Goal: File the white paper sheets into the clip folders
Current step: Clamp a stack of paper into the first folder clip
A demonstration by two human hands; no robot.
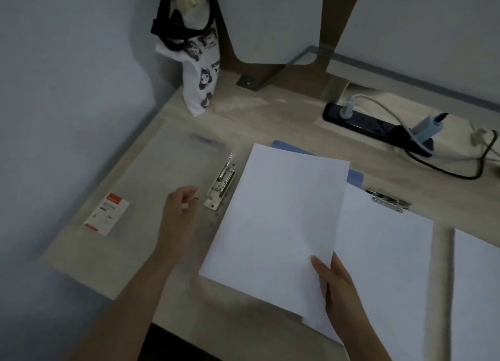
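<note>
My right hand [343, 293] pinches the lower right edge of a white paper sheet [276, 220] and holds it tilted above the desk. A clear open clip folder [151, 187] lies flat to the left, its metal clip [220, 183] raised at the inner edge. My left hand [180, 212] hovers beside that clip with loosely curled fingers and nothing in it. Under the held sheet, a blue folder [354, 175] carries white sheets [384, 252] under a second metal clip [389, 199].
Another white paper stack [476, 293] lies at the right edge. A black power strip [376, 125] with plugs and cables sits at the back right. A printed bag [201, 71] leans in the back corner. A label [107, 214] shows on the clear folder.
</note>
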